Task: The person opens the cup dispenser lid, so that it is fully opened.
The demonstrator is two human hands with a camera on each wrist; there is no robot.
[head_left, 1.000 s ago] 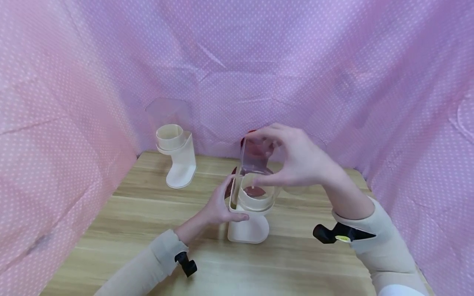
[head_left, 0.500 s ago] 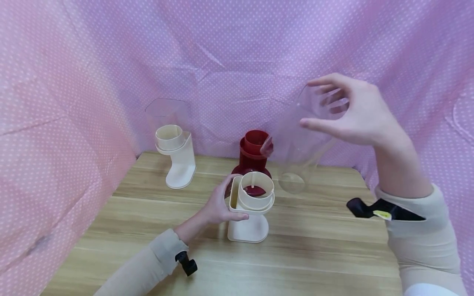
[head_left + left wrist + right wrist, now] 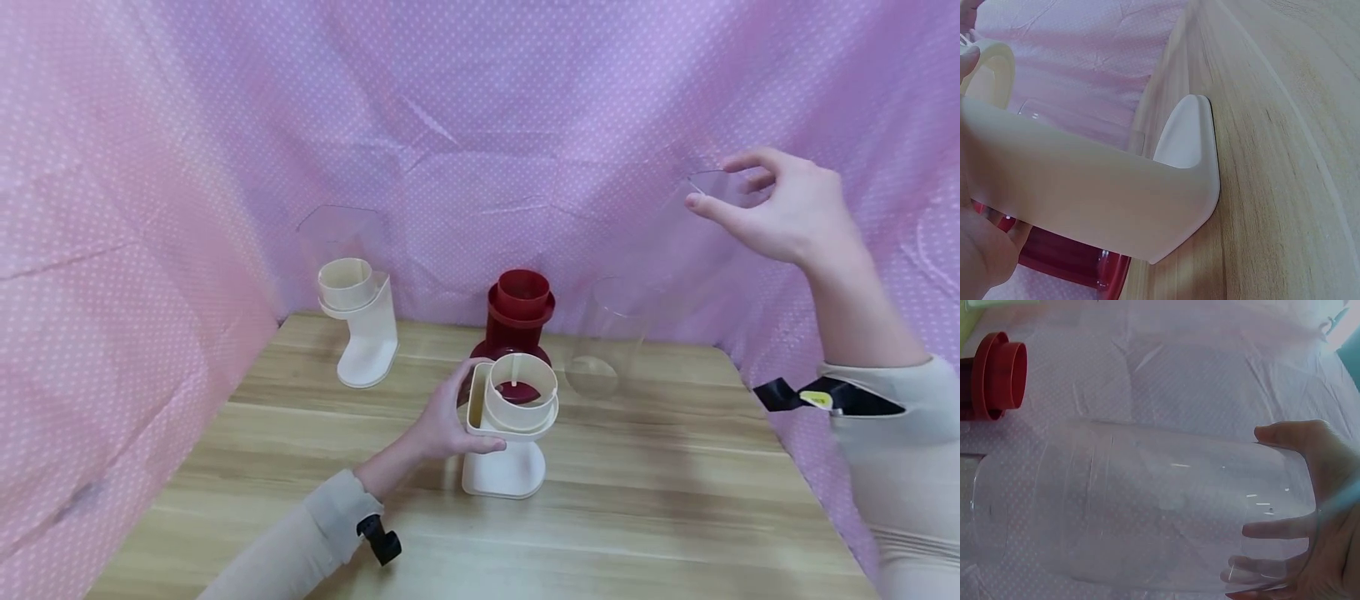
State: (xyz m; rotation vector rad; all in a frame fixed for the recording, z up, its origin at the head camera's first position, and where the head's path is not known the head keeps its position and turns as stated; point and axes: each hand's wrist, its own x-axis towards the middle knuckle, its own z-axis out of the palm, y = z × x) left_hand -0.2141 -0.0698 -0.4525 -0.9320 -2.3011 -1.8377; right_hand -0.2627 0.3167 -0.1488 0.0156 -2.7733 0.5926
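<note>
My left hand (image 3: 442, 429) grips a cream plastic stand (image 3: 510, 467) at its upper part, thumb along the front and fingers behind. The stand is upright, with a round collar on top and a flat rounded foot on the table; the left wrist view shows its tall back (image 3: 1066, 169). My right hand (image 3: 798, 208) is raised at the right and holds a large clear plastic container (image 3: 1172, 500) by its end, thumb on one side and fingers on the other. In the head view this container is barely visible against the cloth.
Behind the held stand is a red stand (image 3: 517, 329) with a similar collar. A clear cylinder (image 3: 596, 375) stands to its right. Another cream stand (image 3: 367, 337) is at the back left, with a clear faceted shape (image 3: 341, 221) above it. Pink dotted cloth (image 3: 480, 108) surrounds the wooden table (image 3: 637, 517).
My right hand has lifted the clear container off the cream stand's collar and carried it up and right, uncovering the red stand. My left hand has stayed on the cream stand.
</note>
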